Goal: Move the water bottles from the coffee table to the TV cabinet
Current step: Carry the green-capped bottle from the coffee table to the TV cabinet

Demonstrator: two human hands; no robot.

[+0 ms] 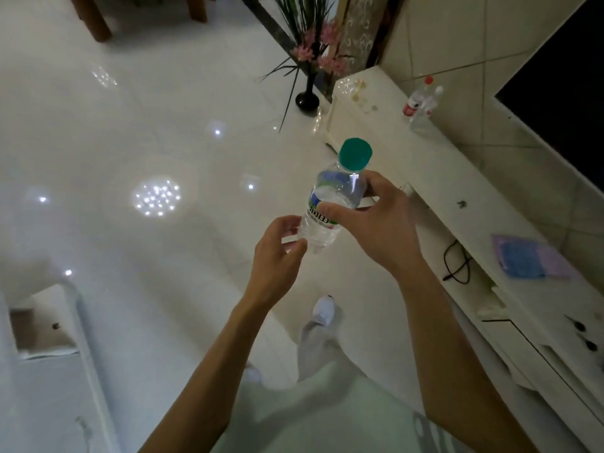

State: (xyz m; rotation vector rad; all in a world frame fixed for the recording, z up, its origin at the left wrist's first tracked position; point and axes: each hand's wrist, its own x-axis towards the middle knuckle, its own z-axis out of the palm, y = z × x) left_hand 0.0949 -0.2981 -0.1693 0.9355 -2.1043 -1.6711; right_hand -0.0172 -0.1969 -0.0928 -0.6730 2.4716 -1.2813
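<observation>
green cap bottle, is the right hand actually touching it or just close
Touching. In the head view the right hand curls thumb and fingers round the green-capped bottle at its label.

views 1 | head-worn | faces forward-down | close above right hand [376,220]

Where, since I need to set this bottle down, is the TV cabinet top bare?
The TV cabinet top is bare between the two bottles at its far end and the blue cloth nearer you; the green-capped bottle should fit there. It is crowded around the cloth and the black cable beside it.
</observation>
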